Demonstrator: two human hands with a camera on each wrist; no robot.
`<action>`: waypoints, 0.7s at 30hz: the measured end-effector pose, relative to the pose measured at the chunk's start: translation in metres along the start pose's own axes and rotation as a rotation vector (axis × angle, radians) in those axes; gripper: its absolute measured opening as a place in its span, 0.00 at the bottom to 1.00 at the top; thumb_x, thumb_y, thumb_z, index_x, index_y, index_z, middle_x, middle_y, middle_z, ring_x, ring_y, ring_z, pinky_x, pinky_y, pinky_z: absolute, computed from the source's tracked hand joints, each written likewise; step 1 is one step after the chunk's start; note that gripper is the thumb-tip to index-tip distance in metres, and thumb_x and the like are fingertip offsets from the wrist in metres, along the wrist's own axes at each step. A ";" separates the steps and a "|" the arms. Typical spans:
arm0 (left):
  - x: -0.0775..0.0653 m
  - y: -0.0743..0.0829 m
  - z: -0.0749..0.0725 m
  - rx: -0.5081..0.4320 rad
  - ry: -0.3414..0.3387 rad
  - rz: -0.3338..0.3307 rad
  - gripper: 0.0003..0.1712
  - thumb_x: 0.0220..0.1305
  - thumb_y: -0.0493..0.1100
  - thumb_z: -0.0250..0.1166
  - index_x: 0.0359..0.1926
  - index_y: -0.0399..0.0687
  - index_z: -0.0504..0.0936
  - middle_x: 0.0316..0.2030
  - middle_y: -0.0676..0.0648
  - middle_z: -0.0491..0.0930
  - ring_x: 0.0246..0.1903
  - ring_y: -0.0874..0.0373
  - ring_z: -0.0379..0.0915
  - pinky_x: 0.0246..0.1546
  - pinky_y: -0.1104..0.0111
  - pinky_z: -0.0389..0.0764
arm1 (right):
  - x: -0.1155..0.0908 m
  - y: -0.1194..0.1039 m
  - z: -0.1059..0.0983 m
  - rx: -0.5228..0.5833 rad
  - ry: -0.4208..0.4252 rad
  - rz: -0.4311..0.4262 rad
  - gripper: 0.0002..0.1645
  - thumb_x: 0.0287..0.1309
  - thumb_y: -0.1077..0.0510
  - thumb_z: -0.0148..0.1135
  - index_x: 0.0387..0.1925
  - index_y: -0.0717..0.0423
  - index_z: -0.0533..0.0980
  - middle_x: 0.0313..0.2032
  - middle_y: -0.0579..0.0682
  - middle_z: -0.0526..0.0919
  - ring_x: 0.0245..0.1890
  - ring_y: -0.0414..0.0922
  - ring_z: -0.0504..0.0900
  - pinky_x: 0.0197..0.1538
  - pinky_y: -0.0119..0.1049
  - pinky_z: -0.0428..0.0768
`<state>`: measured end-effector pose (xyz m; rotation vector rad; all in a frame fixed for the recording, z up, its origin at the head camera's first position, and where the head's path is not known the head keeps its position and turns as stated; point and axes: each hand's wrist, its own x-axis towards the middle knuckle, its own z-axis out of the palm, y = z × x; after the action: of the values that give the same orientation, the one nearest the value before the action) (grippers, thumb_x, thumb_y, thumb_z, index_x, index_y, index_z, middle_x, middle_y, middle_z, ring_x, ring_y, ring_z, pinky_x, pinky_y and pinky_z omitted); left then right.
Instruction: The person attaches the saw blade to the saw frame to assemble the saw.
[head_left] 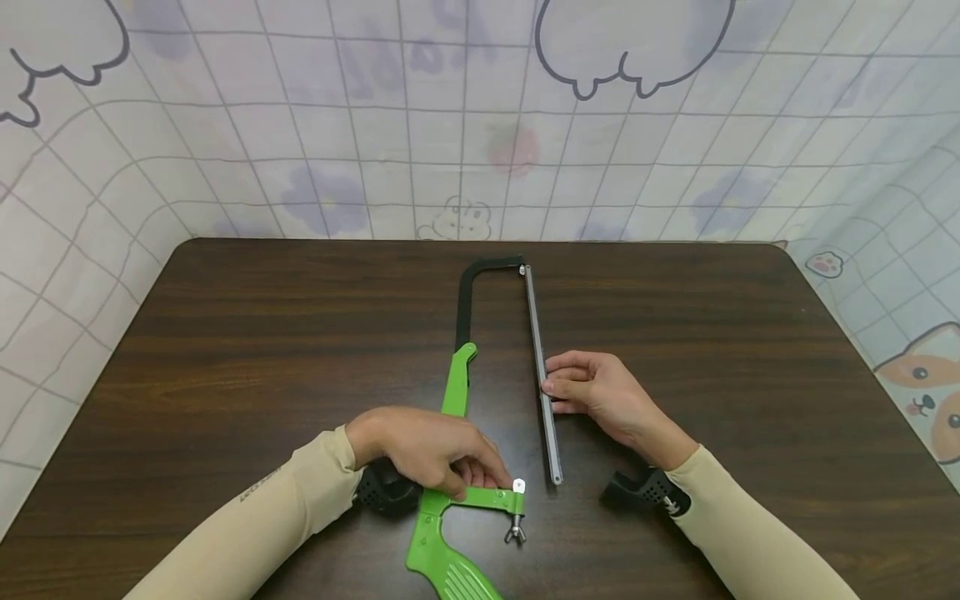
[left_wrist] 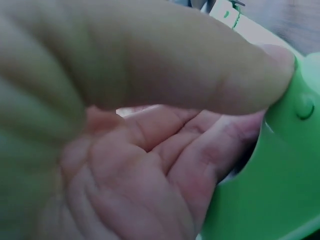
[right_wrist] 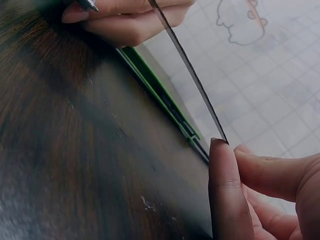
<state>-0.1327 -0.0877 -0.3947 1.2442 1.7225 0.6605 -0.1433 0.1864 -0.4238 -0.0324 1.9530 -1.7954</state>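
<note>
A hacksaw frame (head_left: 456,383) with a green body and a black front bow lies lengthwise on the table in the head view. My left hand (head_left: 431,446) grips its green part just ahead of the handle; the left wrist view shows the thumb (left_wrist: 250,80) pressed on the green metal (left_wrist: 280,165). A thin grey saw blade (head_left: 535,333) meets the bow's far tip. Its near end lies apart from the metal pin and wing nut (head_left: 516,530) on the frame's near arm. My right hand (head_left: 600,392) pinches the blade (right_wrist: 192,72) between thumb and fingers.
The dark wood-grain table (head_left: 262,333) has its far edge against a patterned, gridded wall covering (head_left: 375,142). Black wrist straps (head_left: 390,487) sit at both cuffs, close over the table.
</note>
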 end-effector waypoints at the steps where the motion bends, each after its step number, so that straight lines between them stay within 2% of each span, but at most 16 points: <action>1: 0.000 0.001 0.000 0.008 -0.001 0.002 0.27 0.68 0.28 0.60 0.67 0.44 0.78 0.54 0.51 0.83 0.44 0.75 0.75 0.52 0.79 0.78 | 0.000 0.000 0.000 0.001 0.000 0.002 0.26 0.67 0.65 0.63 0.62 0.74 0.69 0.37 0.42 0.87 0.37 0.36 0.87 0.44 0.33 0.88; 11: 0.000 0.007 0.002 0.059 0.010 -0.029 0.26 0.68 0.29 0.60 0.65 0.46 0.79 0.52 0.53 0.82 0.44 0.75 0.74 0.52 0.79 0.78 | 0.001 -0.001 0.002 0.007 -0.006 0.021 0.27 0.68 0.65 0.63 0.63 0.74 0.69 0.37 0.42 0.87 0.37 0.36 0.87 0.45 0.33 0.88; 21: 0.000 0.008 0.002 0.068 0.012 -0.024 0.25 0.68 0.28 0.60 0.64 0.47 0.80 0.51 0.53 0.81 0.44 0.74 0.75 0.52 0.79 0.78 | -0.001 -0.003 0.002 0.001 -0.008 0.015 0.27 0.68 0.65 0.63 0.63 0.76 0.69 0.36 0.42 0.87 0.38 0.35 0.87 0.44 0.32 0.88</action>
<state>-0.1273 -0.0845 -0.3887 1.2663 1.7806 0.6010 -0.1427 0.1840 -0.4212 -0.0252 1.9416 -1.7842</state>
